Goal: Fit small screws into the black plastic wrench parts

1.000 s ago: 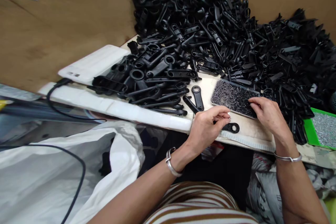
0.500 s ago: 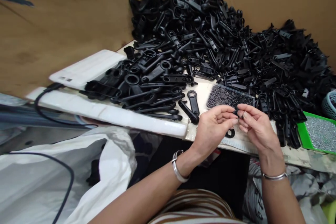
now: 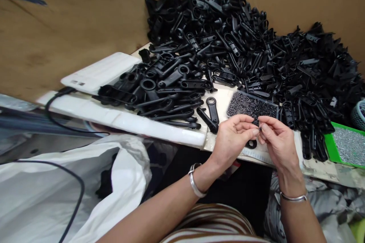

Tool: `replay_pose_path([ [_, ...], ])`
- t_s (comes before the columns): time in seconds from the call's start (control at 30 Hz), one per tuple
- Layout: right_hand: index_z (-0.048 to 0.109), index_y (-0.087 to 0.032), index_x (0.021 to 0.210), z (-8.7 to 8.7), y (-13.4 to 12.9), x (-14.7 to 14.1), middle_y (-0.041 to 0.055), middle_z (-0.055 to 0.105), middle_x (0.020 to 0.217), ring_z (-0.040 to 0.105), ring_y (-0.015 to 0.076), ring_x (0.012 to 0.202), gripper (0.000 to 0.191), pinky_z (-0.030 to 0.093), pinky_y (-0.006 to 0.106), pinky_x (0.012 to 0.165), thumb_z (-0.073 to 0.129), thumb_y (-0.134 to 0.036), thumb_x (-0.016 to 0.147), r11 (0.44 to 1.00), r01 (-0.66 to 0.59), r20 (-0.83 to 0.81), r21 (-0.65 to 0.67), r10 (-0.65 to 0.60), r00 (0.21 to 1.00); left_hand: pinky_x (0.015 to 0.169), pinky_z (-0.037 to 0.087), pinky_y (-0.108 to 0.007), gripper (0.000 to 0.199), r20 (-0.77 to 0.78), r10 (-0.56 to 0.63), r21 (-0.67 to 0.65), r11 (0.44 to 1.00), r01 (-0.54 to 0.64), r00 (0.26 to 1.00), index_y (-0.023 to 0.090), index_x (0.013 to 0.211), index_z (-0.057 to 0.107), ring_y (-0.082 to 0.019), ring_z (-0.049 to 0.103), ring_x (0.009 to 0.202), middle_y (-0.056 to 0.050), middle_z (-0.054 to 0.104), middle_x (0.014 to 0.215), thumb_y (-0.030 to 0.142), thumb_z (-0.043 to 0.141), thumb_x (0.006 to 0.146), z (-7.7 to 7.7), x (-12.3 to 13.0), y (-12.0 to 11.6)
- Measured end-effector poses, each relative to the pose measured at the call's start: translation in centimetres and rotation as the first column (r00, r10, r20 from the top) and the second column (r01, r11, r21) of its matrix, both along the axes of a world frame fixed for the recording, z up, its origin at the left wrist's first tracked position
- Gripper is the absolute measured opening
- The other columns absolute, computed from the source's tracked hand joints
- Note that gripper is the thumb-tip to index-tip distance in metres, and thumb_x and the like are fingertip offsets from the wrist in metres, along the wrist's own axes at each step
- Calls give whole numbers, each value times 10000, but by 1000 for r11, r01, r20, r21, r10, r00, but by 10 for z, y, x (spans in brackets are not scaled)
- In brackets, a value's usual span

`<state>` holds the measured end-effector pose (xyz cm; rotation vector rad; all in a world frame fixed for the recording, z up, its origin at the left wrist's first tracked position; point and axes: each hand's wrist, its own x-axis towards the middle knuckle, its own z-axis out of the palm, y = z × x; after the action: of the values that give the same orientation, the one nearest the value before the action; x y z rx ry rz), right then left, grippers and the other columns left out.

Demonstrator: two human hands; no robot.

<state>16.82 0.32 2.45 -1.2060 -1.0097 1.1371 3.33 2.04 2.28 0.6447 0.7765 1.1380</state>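
Note:
My left hand (image 3: 231,138) and my right hand (image 3: 281,144) meet fingertip to fingertip over the table's front edge. Both are closed in a pinch on a small black piece (image 3: 259,129), mostly hidden by the fingers. Just behind the fingertips lies a clear shallow box (image 3: 251,103) of tiny dark parts. A black ring-shaped part (image 3: 252,144) rests on the table below my hands, partly covered by my left fingers. Left of them lie two black plastic handles with ringed ends: one flat (image 3: 212,110), one slanting (image 3: 207,120).
A high heap of black plastic parts (image 3: 216,30) fills the back against cardboard walls. A white flat device (image 3: 101,72) with a cable stands left. At right are a green tray (image 3: 332,143) of small silvery pieces and a blue basket (image 3: 358,115). A white sack (image 3: 125,182) hangs open below.
The view has shifted slightly, so the table things appear a little further right. My right fingers have drawn closer to the left fingertips around the small black piece.

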Motion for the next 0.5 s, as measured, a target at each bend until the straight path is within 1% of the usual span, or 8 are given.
replay_pose_path([
  [0.2, 717, -198, 936, -3, -1, 2, -30, 588, 644, 494, 78, 510, 155, 431, 219, 505, 724, -277, 804, 999, -52, 7, 8, 52, 999, 598, 539, -200, 284, 3, -28, 4, 1000, 28, 1000, 117, 865, 613, -108, 649, 592, -11, 697, 680, 109, 758, 621, -2, -3, -1],
  [0.4, 721, -196, 925, -1, -2, 4, -34, 593, 627, 506, 76, 514, 133, 435, 205, 510, 719, -263, 811, 999, -50, 158, -5, 50, 986, 628, 531, -183, 253, -53, -64, 56, 996, 67, 997, 119, 847, 629, -96, 643, 642, -3, 682, 693, 100, 745, 623, -1, -6, -1],
  [0.5, 720, -206, 932, -2, -3, 6, -38, 594, 629, 507, 74, 511, 131, 433, 200, 504, 714, -272, 818, 998, -56, 171, -5, 56, 984, 640, 529, -188, 250, -72, -83, 77, 993, 88, 994, 120, 856, 635, -99, 644, 654, -4, 679, 706, 99, 738, 629, -1, -7, -1],
])
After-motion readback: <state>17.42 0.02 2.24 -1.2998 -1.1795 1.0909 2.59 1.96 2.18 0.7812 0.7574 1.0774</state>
